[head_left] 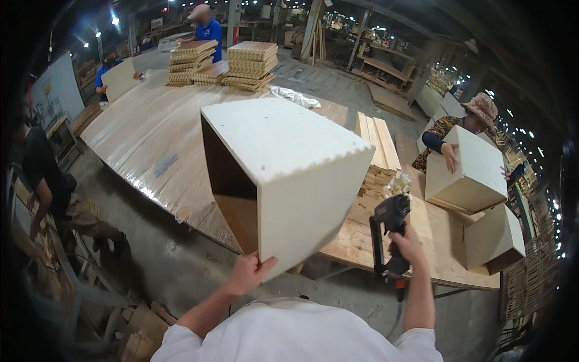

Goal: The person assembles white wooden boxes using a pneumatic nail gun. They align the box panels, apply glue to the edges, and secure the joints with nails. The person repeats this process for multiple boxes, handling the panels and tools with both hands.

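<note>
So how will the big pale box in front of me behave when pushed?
The box likely stays stiff, looking board-built with crisp corners. It's probably light for its size, being hollow inside. Being flat-sided, it probably won't roll.

Pale box (313, 199) tilted, open side facing left, scalloped joint along top edge; black nail gun (392, 211) right of box, apart.

Box (301, 193) left of nail gun (393, 212)

Wooden panels (252, 65) in stacks, white cloth (295, 97) just beside; blue-shirted person (210, 37) behind; wooden rack (386, 64) farther right.
</note>
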A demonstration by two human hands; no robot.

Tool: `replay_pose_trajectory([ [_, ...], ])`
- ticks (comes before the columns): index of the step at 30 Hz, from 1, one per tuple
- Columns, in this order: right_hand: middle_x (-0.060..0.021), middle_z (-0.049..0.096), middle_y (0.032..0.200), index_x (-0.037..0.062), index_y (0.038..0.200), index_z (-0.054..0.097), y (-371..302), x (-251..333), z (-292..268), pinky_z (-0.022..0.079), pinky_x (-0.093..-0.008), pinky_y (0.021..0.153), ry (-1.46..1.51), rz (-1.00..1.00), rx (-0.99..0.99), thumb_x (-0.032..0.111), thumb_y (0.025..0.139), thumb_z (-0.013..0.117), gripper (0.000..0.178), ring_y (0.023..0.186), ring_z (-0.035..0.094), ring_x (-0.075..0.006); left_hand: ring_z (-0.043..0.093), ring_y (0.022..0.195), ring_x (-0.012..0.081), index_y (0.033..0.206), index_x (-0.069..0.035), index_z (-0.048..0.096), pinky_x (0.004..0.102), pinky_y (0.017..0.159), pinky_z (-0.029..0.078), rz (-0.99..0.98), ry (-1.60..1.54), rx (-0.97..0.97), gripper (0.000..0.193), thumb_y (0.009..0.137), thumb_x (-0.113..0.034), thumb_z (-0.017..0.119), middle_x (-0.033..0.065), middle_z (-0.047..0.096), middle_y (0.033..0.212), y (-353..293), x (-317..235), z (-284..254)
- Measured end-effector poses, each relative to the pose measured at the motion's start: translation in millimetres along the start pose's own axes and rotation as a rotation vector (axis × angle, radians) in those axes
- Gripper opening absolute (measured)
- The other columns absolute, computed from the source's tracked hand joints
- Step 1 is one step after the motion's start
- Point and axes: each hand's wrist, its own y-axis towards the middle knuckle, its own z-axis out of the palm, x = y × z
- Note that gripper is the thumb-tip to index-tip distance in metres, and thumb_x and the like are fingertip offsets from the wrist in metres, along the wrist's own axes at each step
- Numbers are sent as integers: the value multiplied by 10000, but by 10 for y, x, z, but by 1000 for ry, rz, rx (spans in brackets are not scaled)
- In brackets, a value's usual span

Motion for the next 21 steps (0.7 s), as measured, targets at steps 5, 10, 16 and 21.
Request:
replay_pose_trajectory([
  [5,-81,568,690,-28,1040,467,266,-744,279,493,-300,441,-103,-45,-47,124,802,639,330,494,598,-179,565,547,112,959,23,627,270,527,467,289,-136,-229,228,886,-193,634,73,618,644,146,-741,-335],
  [10,-108,578,702,-31,1017,463,428,-1091,455,489,-331,445,4,47,-2,127,812,630,308,491,602,-205,562,965,133,1208,17,482,281,829,456,235,-429,-363,371,912,-186,576,89,600,1089,779,-961,-973],
  [16,-88,547,675,-10,987,442,386,-1199,495,500,-333,428,-76,131,-86,160,832,626,295,478,592,-196,591,969,196,1258,16,452,316,837,483,146,-571,-403,416,926,-219,536,127,588,1124,1718,-653,-1851],
  [21,-104,582,661,-23,990,472,480,-1092,671,488,-345,443,-48,112,1,149,838,617,272,475,600,-206,604,957,220,1194,18,491,359,830,493,23,-579,-502,371,919,-225,547,127,600,1077,2044,18,-2905],
])
